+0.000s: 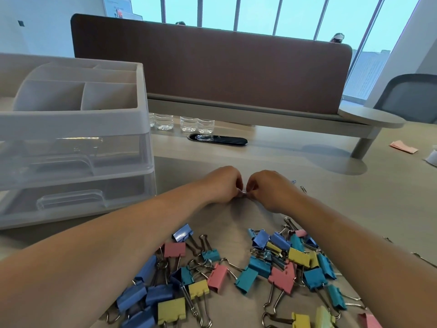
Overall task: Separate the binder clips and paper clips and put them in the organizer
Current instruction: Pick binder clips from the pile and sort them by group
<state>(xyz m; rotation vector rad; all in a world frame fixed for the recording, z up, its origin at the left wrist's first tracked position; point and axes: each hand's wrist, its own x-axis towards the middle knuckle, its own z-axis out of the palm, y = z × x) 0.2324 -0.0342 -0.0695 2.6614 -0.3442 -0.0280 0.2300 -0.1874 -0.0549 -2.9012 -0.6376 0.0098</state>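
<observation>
Fingers [237,185] on both sides are curled in and pinching one small silver clip [243,192] between them, low over the counter [319,209]. I can't tell if it's a paper clip or a tiny binder clip, since it's mostly hidden by the fingers. Left hand [224,183] and right hand [272,190] meet at the fingertips, backs toward the camera, near the middle of the view.

Two loose paper clips [303,189] lie just right of the right hand, one silver and one blue. I see a few more thin wire bits further right on the counter, too small to identify.

Binder clips [236,273] are scattered in a pile between my forearms, closer to me than the hands. They're blue, teal, pink and yellow, with the wire handles tangled together. The right forearm covers part of the pile.

Organizer [71,138] sits on the counter left of the hands, well apart from the pile. It has a white frame, a divided tray on top and two clear drawers below, both pushed in.

Behind it, four clear bottles [186,124] stand in a row next to a dark oval cable slot [217,139]. A brown divider panel [212,67] runs across the back on a raised shelf [371,117]. At far right there's a grey mesh chair [411,98] and pink paper [403,147] on the counter.
</observation>
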